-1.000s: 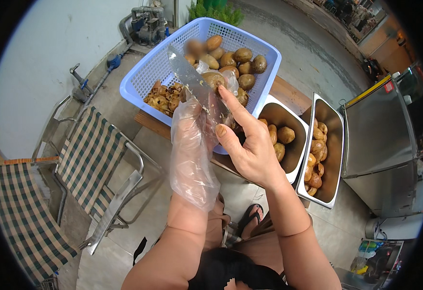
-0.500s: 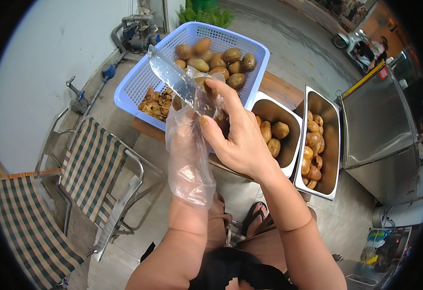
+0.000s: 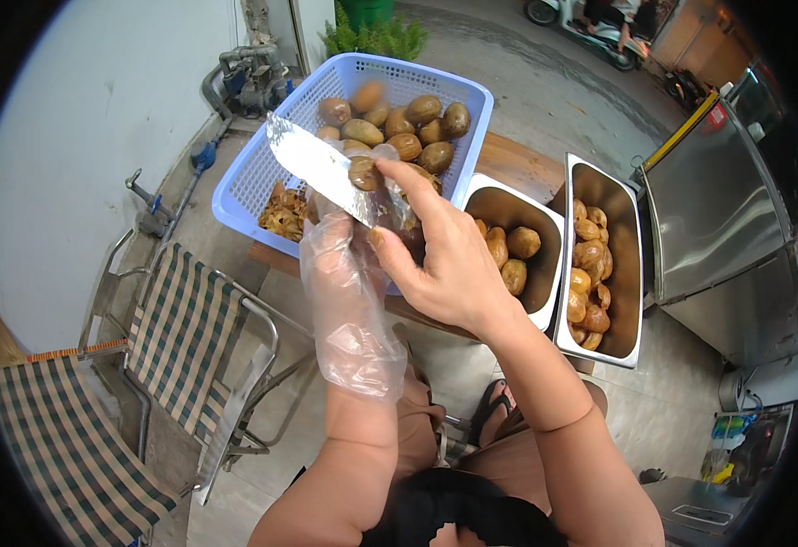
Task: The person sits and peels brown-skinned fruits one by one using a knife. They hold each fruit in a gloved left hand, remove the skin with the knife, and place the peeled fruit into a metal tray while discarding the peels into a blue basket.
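Note:
My left hand (image 3: 337, 260), in a loose clear plastic glove, is closed round a brown oval fruit (image 3: 363, 174) above the near side of a blue plastic basket (image 3: 235, 196). Its fingers are partly hidden behind the knife and my other hand. My bare right hand (image 3: 458, 264) grips a knife (image 3: 312, 159), its thumb low and forefinger stretched along the fruit. The broad shiny blade points up and left, lying close against the fruit; the handle is hidden. Several unpeeled brown-green fruits (image 3: 360, 132) fill the far part of the basket, and peelings (image 3: 283, 214) lie heaped at its left.
The basket rests on a wooden table (image 3: 517, 164). To the right stand two deep metal pans (image 3: 545, 314), (image 3: 631, 351) holding brownish fruits. A folding checked chair (image 3: 185, 333) is at the left, a steel cabinet (image 3: 722, 219) at the right. A scooter (image 3: 590, 27) with riders is on the street.
The blade has tilted and now catches bright light, with both hands slightly shifted leftward. The view has swung a little. On the street the scooter has moved left and up.

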The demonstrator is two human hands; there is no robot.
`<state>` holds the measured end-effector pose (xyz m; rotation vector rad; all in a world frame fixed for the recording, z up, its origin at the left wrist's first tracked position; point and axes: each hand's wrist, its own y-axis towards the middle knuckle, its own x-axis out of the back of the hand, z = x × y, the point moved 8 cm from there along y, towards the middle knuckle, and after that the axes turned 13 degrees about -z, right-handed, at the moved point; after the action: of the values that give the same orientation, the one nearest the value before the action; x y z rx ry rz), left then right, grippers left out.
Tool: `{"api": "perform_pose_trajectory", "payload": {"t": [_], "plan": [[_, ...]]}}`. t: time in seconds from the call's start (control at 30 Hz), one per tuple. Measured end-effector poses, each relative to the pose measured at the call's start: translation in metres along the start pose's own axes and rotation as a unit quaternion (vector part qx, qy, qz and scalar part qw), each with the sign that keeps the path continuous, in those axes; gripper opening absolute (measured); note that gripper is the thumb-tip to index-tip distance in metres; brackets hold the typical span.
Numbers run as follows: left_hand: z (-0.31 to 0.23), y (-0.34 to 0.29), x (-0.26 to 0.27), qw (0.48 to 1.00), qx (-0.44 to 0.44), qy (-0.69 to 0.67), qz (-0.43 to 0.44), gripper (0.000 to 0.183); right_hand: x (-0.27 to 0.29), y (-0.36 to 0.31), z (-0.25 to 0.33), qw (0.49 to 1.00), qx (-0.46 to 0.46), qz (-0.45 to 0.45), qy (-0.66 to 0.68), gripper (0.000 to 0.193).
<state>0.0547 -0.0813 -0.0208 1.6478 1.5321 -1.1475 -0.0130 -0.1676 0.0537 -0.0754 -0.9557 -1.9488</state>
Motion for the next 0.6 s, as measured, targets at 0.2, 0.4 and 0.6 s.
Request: {"api": "perform_pose_trajectory", "payload": {"t": [0.2,0.4,0.6], "plan": [[0.000,-0.008,-0.009,0.999,-0.025,0.036,0.014,0.049,0.008,-0.003,0.000,0.999,0.029,-0.015,0.001,0.052],[0.004,-0.003,-0.009,0.997,0.009,0.001,0.071,0.055,0.010,0.005,0.001,0.999,0.001,0.007,0.043,0.050],[0.000,-0.003,-0.006,0.991,0.084,-0.058,0.090,0.050,0.011,0.002,0.000,0.995,-0.007,0.051,0.091,0.050]]}}
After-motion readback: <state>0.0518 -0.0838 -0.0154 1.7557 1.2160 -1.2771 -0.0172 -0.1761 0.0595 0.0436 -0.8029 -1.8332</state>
